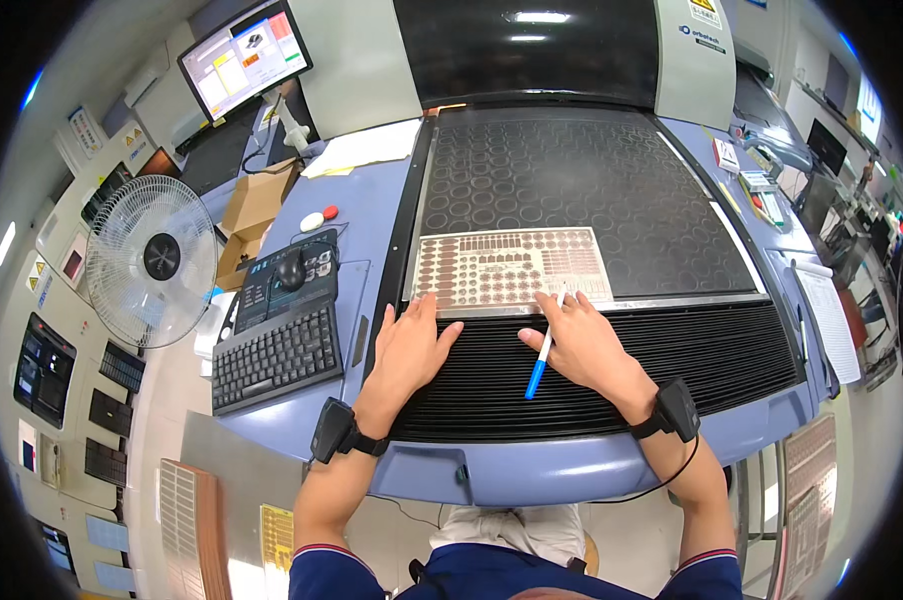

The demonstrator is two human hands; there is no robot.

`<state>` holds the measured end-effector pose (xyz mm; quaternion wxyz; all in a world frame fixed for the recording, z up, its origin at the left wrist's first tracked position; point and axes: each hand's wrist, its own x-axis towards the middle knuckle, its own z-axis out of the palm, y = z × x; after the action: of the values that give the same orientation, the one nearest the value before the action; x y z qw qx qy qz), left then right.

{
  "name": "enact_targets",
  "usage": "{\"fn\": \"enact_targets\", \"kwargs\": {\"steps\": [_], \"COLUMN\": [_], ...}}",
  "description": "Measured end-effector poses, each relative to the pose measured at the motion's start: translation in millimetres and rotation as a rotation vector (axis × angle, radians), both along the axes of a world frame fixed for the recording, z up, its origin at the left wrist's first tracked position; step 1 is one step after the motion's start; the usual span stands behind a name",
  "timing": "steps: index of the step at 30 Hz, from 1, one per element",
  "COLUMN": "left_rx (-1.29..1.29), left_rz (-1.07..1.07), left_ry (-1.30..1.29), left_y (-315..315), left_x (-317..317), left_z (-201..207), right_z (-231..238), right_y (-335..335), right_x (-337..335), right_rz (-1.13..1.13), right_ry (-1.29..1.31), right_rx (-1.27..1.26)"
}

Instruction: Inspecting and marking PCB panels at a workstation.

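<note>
Patterned panel (512,268), cream with rows of brown shapes, lies flat along the front edge of a black bed (572,180) marked with circles. Far left stands a fan (162,256) with a clear round guard. Right of it, higher up, is a lit monitor (247,60), with an open cardboard box (259,205) below. Next, on the blue tabletop (372,225), a black keyboard (277,358) sits at an angle, a dark mouse (290,268) just behind it. Beyond the mouse are a white button (312,222) and a red button (331,213), and farther back lie loose papers (372,150).

The left hand (407,348) comes next, palm down, holding nothing; its fingers are spread, thumb well out, the tips at the panel's lower left corner. Farther right, the right hand (584,345) has a white pen (538,375) with a blue end between thumb and fingers, its fingertips over the panel's lower edge. A black ribbed strip (472,400) runs beneath both hands. At far right, a pad of printed sheets (828,322) hangs over the tabletop's edge.
</note>
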<state>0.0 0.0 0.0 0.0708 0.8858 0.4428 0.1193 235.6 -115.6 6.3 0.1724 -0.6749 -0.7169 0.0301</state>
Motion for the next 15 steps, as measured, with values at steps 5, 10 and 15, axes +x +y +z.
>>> {"fn": "enact_targets", "kwargs": {"steps": [5,10,15], "left_rx": [-0.004,0.345,0.384], "left_rz": [-0.073,0.282,0.743], "left_ry": [-0.134,-0.171,-0.028], "left_y": [-15,-49,-49], "left_x": [-21,-92,-184], "left_z": [13,35,19], "right_z": [1,-12,-17], "right_y": [-3,-8,-4], "right_x": [-6,7,5], "right_rz": [0.006,-0.025,-0.001], "right_ry": [0.028,-0.018,-0.057], "right_rx": [0.086,0.142,0.188]}}
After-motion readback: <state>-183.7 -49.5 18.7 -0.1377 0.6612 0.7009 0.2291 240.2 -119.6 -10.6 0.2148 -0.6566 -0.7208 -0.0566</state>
